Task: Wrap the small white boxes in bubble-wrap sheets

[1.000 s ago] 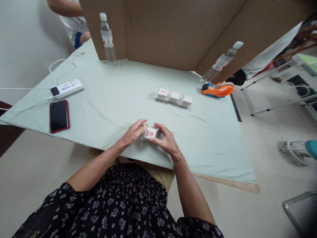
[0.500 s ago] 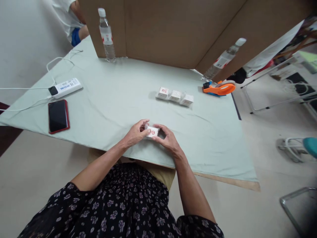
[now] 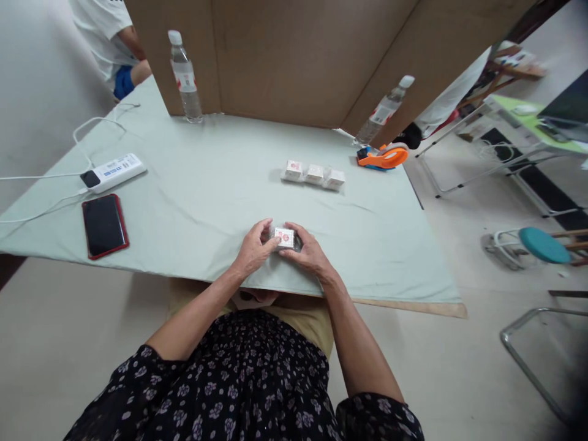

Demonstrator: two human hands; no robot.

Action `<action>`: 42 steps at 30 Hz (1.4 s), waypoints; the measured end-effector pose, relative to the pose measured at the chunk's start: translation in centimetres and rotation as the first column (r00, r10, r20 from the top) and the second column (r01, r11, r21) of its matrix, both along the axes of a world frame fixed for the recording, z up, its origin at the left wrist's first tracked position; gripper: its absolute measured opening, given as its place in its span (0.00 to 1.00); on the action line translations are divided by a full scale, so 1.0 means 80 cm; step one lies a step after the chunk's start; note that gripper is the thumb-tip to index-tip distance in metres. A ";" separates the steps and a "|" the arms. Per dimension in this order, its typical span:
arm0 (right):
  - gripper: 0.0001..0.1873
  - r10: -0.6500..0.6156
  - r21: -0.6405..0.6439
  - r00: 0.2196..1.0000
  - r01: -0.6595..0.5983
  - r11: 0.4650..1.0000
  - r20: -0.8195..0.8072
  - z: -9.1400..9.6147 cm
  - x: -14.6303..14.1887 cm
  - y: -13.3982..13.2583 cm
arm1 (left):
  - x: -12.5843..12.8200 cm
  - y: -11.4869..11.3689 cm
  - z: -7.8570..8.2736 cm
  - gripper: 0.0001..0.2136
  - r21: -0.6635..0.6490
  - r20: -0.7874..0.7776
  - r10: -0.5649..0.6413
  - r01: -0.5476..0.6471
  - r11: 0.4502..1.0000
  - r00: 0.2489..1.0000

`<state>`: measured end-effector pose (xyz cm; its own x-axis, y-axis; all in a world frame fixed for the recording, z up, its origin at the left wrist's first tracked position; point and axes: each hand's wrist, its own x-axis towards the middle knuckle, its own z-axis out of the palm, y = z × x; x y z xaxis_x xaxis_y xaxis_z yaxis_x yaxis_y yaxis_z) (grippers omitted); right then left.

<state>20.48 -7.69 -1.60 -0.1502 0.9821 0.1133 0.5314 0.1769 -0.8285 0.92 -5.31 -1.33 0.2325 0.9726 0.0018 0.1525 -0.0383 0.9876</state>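
Note:
A small white box with red print (image 3: 285,237), in what looks like clear bubble wrap, lies between my two hands near the table's front edge. My left hand (image 3: 255,246) grips it from the left, thumb on its top face. From the right, my right hand (image 3: 309,248) curves its thumb and fingers around the other end. Farther back stands a row of three similar wrapped boxes (image 3: 313,175), apart from both hands. The underside of the held box is hidden.
A phone (image 3: 105,226) and a white power bank (image 3: 114,173) with cables lie on the left. Bottles (image 3: 187,86) (image 3: 383,113) stand before a cardboard screen (image 3: 294,61). An orange tape dispenser (image 3: 383,157) sits at the right edge. Someone in a white shirt (image 3: 103,33) is beyond the table.
The view has shifted, bringing more of the room on the right into sight. Both hands still hold the box, which is turned slightly. The row of boxes stays in place on the table.

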 end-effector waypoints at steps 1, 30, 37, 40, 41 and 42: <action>0.40 0.004 0.003 1.000 -0.004 1.000 0.017 -0.001 0.000 0.002 | 0.002 0.000 0.000 0.28 0.003 -0.010 -0.005 0.005 1.000 1.000; 0.49 -0.053 0.057 0.998 0.055 0.997 -0.043 -0.022 -0.009 0.010 | -0.105 -0.031 -0.029 0.10 0.171 0.167 0.431 -0.457 0.873 0.887; 0.47 -0.062 0.073 0.998 0.063 0.995 -0.018 -0.025 -0.008 0.012 | -0.114 -0.025 -0.032 0.12 0.100 0.335 0.355 -0.408 0.908 0.873; 0.46 -0.059 0.089 0.998 0.060 0.994 -0.008 -0.027 -0.008 0.013 | -0.118 -0.025 -0.034 0.12 0.080 0.373 0.329 -0.384 0.920 0.867; 0.46 -0.058 0.093 0.998 0.059 0.994 -0.008 -0.028 -0.008 0.013 | -0.118 -0.025 -0.034 0.12 0.080 0.372 0.327 -0.381 0.921 0.869; 0.46 -0.058 0.095 0.998 0.059 0.994 -0.009 -0.028 -0.009 0.013 | -0.119 -0.025 -0.034 0.11 0.081 0.367 0.326 -0.379 0.922 0.871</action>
